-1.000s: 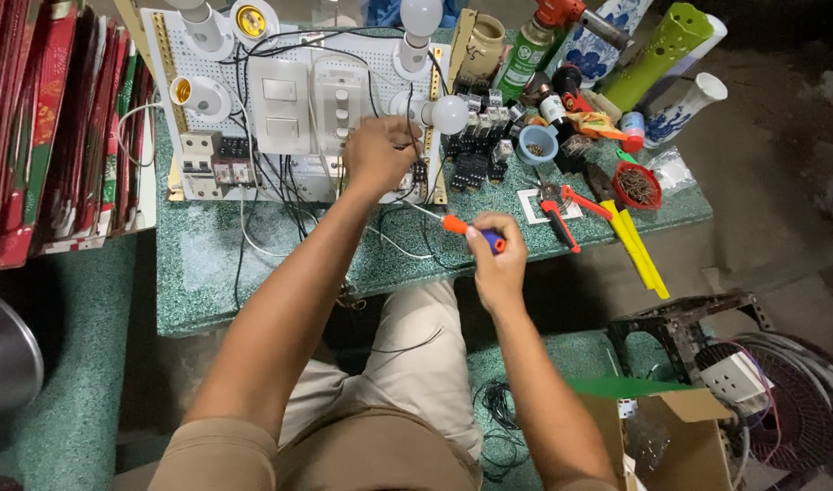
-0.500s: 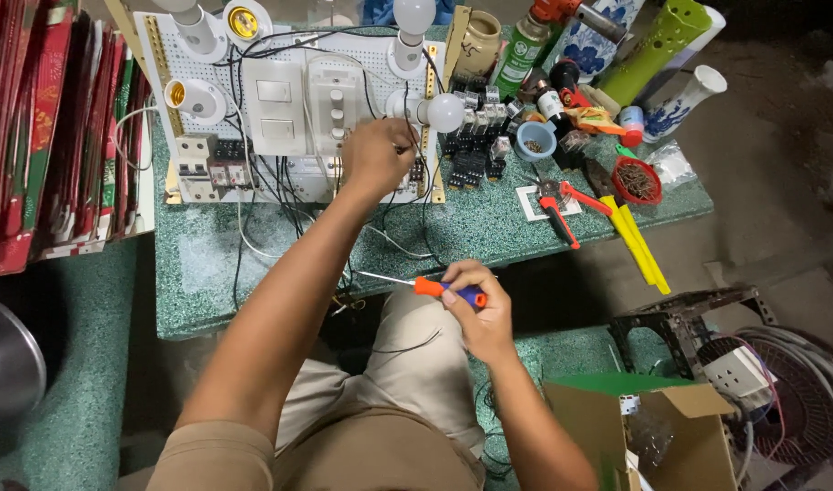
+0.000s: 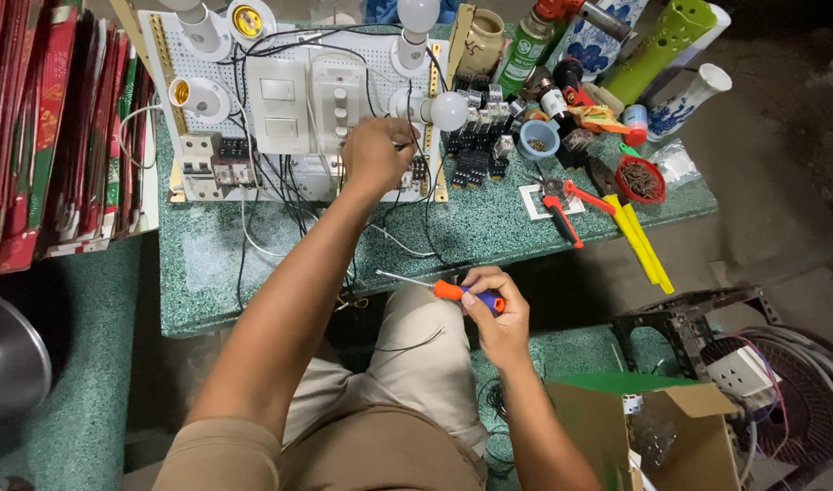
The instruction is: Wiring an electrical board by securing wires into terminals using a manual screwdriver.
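Note:
My left hand [image 3: 373, 155] reaches far over the green stone table [image 3: 207, 282] and rests on a white pegboard panel [image 3: 289, 100], fingers closed among its black wires near a white switch box. The panel carries lamp holders, bulbs, switches and breakers. My right hand [image 3: 496, 314] is near the table's front edge, above my lap, gripping a screwdriver [image 3: 435, 288] with an orange and blue handle. Its metal shaft points left.
Red-handled pliers [image 3: 562, 214], yellow-handled cutters [image 3: 644, 245], a red dish of small parts [image 3: 641, 179], bottles and vases crowd the table's right end. Red folders [image 3: 44, 136] stand at the left. An open cardboard box [image 3: 653, 427] and a fan grille [image 3: 780, 382] sit on the floor at right.
My right hand with the screwdriver has drawn back from the table top toward my lap, down and a little left. My left hand stayed on the panel.

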